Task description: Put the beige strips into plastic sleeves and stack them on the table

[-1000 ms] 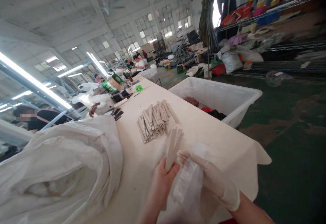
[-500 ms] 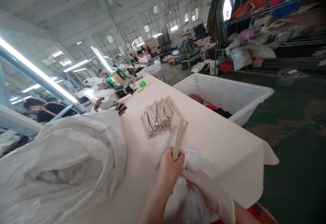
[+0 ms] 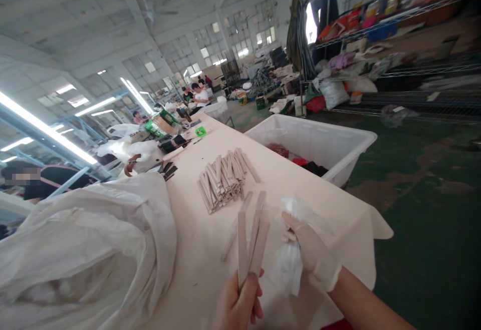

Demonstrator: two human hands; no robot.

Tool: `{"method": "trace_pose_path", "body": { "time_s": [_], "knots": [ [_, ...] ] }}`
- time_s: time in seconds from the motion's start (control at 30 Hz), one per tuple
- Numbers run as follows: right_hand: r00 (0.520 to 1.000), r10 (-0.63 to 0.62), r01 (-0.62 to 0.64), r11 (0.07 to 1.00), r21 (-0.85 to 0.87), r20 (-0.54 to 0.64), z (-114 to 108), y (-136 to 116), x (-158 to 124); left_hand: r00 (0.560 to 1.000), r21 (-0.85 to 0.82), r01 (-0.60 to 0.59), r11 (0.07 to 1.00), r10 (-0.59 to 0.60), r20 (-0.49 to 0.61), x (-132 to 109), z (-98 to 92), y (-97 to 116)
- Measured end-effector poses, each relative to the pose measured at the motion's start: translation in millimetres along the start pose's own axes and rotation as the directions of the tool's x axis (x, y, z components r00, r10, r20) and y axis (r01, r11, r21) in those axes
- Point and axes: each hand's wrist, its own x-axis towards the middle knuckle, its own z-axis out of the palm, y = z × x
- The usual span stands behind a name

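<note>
My left hand [image 3: 244, 297] is closed around a few flat beige strips [image 3: 252, 240], which fan apart and point away from me over the table. My right hand [image 3: 310, 245], in a pale glove, pinches a crumpled clear plastic bag [image 3: 291, 270] just right of the strips. Past the hands lies a pile of similar beige strips [image 3: 225, 177] on the table. Another thin translucent piece [image 3: 230, 242] rests left of the held strips, partly hidden behind them.
A large white cloth sack [image 3: 112, 250] fills the left of the pale table [image 3: 199, 270]. Beyond the table's right edge stands a white plastic bin [image 3: 330, 142] with dark and red cloth inside. Wire shelves [image 3: 413, 74] hold bags at right. Other people sit far back and left.
My left hand has drawn back towards me with the strips, which now spread apart. My right hand has moved up and away from the left, with the plastic bag in its fingers.
</note>
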Motion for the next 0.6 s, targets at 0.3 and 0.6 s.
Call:
{"method": "trace_pose_path", "body": {
  "time_s": [0.3,0.6],
  "knots": [
    [1.000,0.011,-0.012,0.993,-0.120,-0.013,18,-17,-14,0.999,-0.008,0.037,0.999,-0.037,-0.031,7,21.3,3],
    [0.995,0.069,-0.092,0.906,-0.414,-0.070,12,-2,-26,0.992,-0.149,0.122,0.981,-0.117,0.040,13,17.9,14]
  ]
}}
